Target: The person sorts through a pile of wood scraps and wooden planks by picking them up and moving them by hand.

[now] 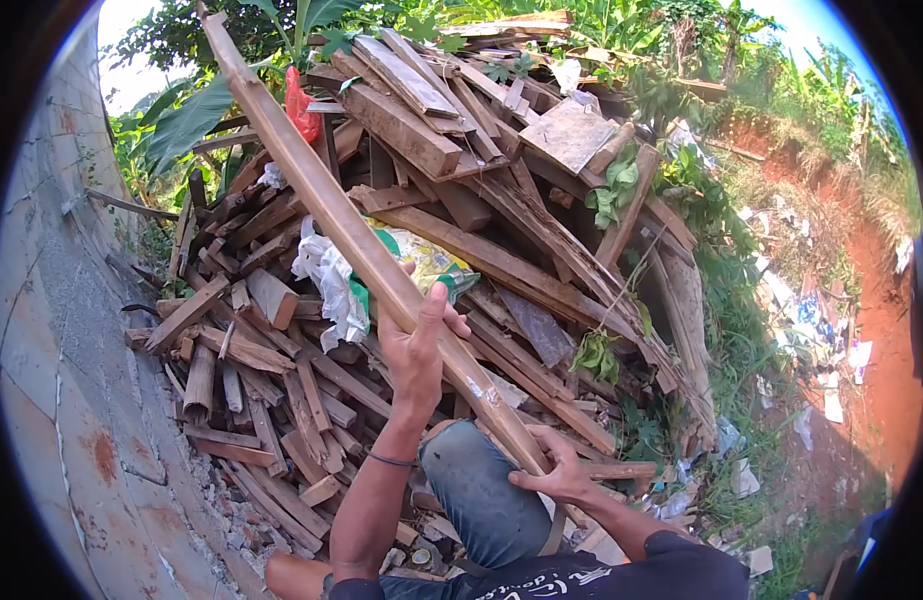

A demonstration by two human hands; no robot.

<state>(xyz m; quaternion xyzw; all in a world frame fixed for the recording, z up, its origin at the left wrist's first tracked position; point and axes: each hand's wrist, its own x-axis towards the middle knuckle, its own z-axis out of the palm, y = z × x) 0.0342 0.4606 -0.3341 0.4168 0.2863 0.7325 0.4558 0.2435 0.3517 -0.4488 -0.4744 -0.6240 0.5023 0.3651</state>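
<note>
A long brown wooden beam (326,200) slants across the view, its far end raised at the upper left and its near end by my knee. Around its middle-lower part my left hand (418,345) is closed, thumb pointing up. My right hand (556,468) grips the beam close to its lower end, above my bent leg in jeans (481,490). Behind the beam rises a large pile of scrap wood (401,130). White and green plastic wrapping (331,275) lies on the pile just beyond my left hand.
A stained grey wall (91,380) borders the left side. Short wood pieces (271,430) and rubble lie at its foot. A red plastic bag (299,105) hangs near the pile's top left. On the right are grass, scattered litter (831,395) and a red earth bank (881,340).
</note>
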